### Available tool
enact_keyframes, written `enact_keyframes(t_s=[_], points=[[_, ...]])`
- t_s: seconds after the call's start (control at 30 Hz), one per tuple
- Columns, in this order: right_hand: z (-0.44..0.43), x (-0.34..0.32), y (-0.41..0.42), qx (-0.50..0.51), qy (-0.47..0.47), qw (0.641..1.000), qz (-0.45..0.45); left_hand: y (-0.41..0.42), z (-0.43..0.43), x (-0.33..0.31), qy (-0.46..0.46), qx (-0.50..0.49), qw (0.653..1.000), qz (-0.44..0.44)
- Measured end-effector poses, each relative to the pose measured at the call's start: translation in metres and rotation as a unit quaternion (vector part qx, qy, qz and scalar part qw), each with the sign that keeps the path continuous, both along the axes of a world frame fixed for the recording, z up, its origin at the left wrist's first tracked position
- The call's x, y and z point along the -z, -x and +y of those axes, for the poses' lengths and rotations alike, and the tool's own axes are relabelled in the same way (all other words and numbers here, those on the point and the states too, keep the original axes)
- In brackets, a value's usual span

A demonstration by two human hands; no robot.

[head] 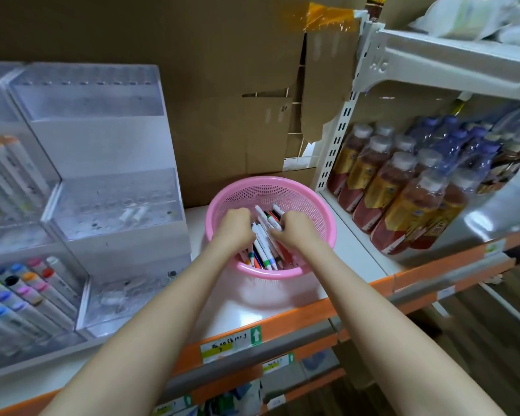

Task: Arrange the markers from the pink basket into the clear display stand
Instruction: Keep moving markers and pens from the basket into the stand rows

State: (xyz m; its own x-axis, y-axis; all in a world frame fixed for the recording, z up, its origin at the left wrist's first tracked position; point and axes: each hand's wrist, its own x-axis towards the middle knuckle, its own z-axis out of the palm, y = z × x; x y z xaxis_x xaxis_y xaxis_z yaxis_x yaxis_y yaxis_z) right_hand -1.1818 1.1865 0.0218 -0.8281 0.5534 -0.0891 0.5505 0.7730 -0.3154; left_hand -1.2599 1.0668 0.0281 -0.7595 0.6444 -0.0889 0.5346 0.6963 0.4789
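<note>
Pink basket (269, 274), at 3 o'clock from the clear display stand (108, 202), holds many markers (266, 250). The left hand (234, 228) and right hand (293, 231) each curl round some. The stand's tiers look mostly unfilled, so it is early going.

Shop aisle, orange-edged shelf (297, 318) with price labels (222, 349), shrink-wrapped drink bottles (403, 187), stocked marker display (18, 283)

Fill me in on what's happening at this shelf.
A person reaches into the pink basket, left hand and right hand both curled round markers lying inside. The clear display stand sits to the left, its nearer section almost bare, the far-left one already holding markers.
</note>
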Motion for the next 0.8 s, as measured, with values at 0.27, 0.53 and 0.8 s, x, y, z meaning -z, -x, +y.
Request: enact_keyframes(t_s=[0.27,0.53,0.8], points=[[-0.001,0.001,-0.001,0.052,0.080,0.995,0.036,0.005,-0.003,-0.006,-0.043,-0.024,0.995,-0.087],[-0.010,0.003,-0.007,0.096,0.121,0.987,0.050,0.013,-0.009,-0.009,-0.048,0.014,0.993,-0.105],[-0.010,-0.014,-0.010,0.094,0.181,0.971,0.121,0.010,-0.014,-0.019,-0.229,-0.004,0.966,-0.117]])
